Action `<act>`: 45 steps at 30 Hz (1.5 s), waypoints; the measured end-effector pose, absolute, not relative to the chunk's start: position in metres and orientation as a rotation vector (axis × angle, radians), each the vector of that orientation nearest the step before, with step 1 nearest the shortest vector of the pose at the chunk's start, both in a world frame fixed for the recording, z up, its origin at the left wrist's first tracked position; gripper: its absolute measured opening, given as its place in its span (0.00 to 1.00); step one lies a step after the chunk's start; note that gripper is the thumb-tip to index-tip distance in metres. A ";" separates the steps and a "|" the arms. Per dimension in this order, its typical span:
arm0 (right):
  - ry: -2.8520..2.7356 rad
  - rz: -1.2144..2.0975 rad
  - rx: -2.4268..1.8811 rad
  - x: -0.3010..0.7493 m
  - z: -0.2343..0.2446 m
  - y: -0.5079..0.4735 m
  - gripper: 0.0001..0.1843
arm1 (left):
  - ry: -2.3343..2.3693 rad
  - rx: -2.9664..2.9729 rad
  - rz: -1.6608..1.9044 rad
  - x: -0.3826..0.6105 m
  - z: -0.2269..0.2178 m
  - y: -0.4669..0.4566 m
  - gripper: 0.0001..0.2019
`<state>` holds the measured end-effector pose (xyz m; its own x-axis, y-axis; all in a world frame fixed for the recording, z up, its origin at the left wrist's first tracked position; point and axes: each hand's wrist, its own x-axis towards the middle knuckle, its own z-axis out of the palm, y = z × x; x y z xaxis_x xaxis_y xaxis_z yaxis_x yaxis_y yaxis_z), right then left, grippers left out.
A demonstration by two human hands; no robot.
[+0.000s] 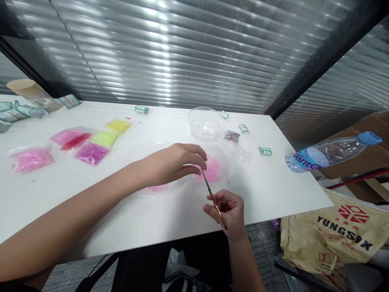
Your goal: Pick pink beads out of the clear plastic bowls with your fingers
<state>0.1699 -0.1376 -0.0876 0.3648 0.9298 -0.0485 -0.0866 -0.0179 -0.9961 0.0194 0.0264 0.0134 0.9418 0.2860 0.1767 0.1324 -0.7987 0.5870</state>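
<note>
Clearly printed "YUNGSOX" bag [331, 235], labelled bottle [332, 153], scissors [212, 196]

Behind the white table [273, 194], a wall of silvery slatted blinds [121, 52]. Gleams with a bright vertical band of light [164, 52] above the table's far edge. Past the table's far right corner, a dark slanting frame [330, 61], then more blinds [355, 81] beyond. At the table's far left, another dark frame [27, 69]. Below the table, grey streaked carpet [264, 243].
</note>
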 end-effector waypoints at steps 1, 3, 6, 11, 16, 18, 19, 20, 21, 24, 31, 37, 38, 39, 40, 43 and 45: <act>-0.863 0.983 -1.321 0.170 -0.087 -0.137 0.10 | 0.294 2.500 0.337 0.020 0.013 0.026 0.08; -0.868 0.973 -1.308 0.170 -0.086 -0.137 0.10 | 0.302 2.513 0.322 0.020 0.013 0.025 0.07; -0.868 0.963 -1.298 0.170 -0.085 -0.136 0.10 | 0.329 2.538 0.315 0.021 0.011 0.023 0.07; -0.888 0.957 -1.289 0.170 -0.084 -0.136 0.10 | 0.322 2.546 0.320 0.021 0.011 0.021 0.07; -0.879 0.947 -1.305 0.169 -0.082 -0.136 0.10 | 0.327 2.542 0.288 0.022 0.011 0.020 0.07; -0.872 0.943 -1.325 0.168 -0.082 -0.136 0.10 | 0.331 2.543 0.278 0.022 0.008 0.019 0.07; -0.868 0.941 -1.336 0.168 -0.082 -0.136 0.10 | 0.336 2.544 0.276 0.023 0.008 0.019 0.07; -0.866 0.939 -1.347 0.168 -0.083 -0.136 0.10 | 0.344 2.546 0.273 0.023 0.007 0.019 0.07; -0.865 0.936 -1.357 0.169 -0.084 -0.136 0.10 | 0.354 2.550 0.271 0.023 0.008 0.019 0.08; -0.858 0.930 -1.382 0.170 -0.086 -0.137 0.11 | 0.415 2.570 0.281 0.016 0.017 0.024 0.16; -0.773 0.918 -1.416 0.172 -0.088 -0.139 0.13 | 0.832 2.544 -0.095 -0.025 0.043 0.055 0.11; -0.760 0.895 -1.425 0.172 -0.091 -0.141 0.13 | 0.998 2.432 -0.421 -0.024 0.029 0.058 0.10; -0.759 0.889 -1.428 0.172 -0.092 -0.142 0.13 | 1.002 2.413 -0.445 -0.021 0.027 0.056 0.11; -0.754 0.879 -1.430 0.173 -0.092 -0.142 0.13 | 0.997 2.399 -0.469 -0.017 0.026 0.054 0.12; -0.749 0.871 -1.434 0.173 -0.093 -0.142 0.13 | 0.983 2.389 -0.487 -0.014 0.025 0.052 0.12; -0.738 0.855 -1.446 0.173 -0.093 -0.142 0.13 | 0.958 2.386 -0.511 -0.010 0.022 0.050 0.14; -0.728 0.853 -1.457 0.174 -0.094 -0.142 0.14 | 0.954 2.390 -0.518 -0.009 0.021 0.050 0.13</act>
